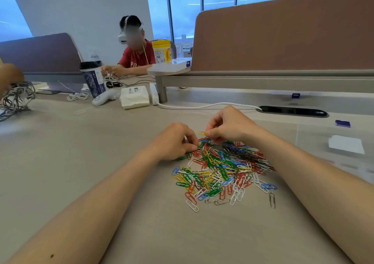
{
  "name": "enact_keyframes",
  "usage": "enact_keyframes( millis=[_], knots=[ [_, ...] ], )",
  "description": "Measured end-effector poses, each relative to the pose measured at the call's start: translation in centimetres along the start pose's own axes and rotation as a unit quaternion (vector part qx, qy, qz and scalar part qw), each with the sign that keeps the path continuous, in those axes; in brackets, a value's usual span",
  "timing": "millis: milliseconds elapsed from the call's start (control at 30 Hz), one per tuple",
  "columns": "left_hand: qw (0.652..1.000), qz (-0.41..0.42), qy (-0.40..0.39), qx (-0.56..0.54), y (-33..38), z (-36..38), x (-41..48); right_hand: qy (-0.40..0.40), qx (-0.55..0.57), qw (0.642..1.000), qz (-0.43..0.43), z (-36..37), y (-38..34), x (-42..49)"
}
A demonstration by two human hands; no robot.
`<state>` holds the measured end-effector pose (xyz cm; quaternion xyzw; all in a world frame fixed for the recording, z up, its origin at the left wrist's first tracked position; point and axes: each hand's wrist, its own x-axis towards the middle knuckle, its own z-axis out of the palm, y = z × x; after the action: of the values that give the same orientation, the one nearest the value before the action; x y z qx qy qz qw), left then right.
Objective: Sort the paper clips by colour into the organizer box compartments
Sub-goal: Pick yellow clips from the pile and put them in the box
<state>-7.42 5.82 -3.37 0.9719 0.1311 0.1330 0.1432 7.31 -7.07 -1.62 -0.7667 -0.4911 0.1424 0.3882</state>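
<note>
**Yellow clip**: held. It is pinched by one end between thumb and forefinger of the right-hand grip, just clear of the heap. Its long axis is roughly level, and the free end points left of that grip, toward the left-hand grip.

**Right-hand grip:** narrow, closed on the yellow clip, the other fingers curled under.

**Left-hand grip:** fingers curled, tips down on the heap's far-left edge; whether a clip sits between them cannot be told.

**Heap of mixed clips**: red, green, blue, yellow, white and bare metal. It lies loose on the surface, below both grips and on the person's side of them.

**Organizer box**: judged to be the clear, faint-edged tray to the right of the right-hand grip, well apart from it. Its compartments cannot be made out.

**Governing relation:** the box lies rightward of the holding grip, on the side away from the clip's free end. The right-hand grip is the nearer, so the carry probably falls to it, moving right with the pinched end leading
</note>
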Motion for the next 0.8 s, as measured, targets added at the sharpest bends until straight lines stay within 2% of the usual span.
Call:
enact_keyframes(
  millis=[167,467,667,800],
  knots=[
    [1.0,-0.006,0.015,-0.012,0.07,-0.08,-0.01,-0.002,-0.002,1.0,0.004,0.03,-0.06,0.04],
    [0.994,-0.032,0.028,-0.105,-0.12,-0.51,-0.07,-0.004,0.017,1.0,0.019,-0.07,-0.06,-0.07],
    [0.977,-0.062,0.051,-0.195,0.35,-0.83,-0.3,-0.062,0.048,0.996,0.031,-0.09,-0.5,-0.56],
    [0.971,-0.065,0.05,-0.223,0.59,-0.76,-0.39,-0.06,0.054,0.996,0.029,-0.12,-0.53,-0.64]
  ],
)
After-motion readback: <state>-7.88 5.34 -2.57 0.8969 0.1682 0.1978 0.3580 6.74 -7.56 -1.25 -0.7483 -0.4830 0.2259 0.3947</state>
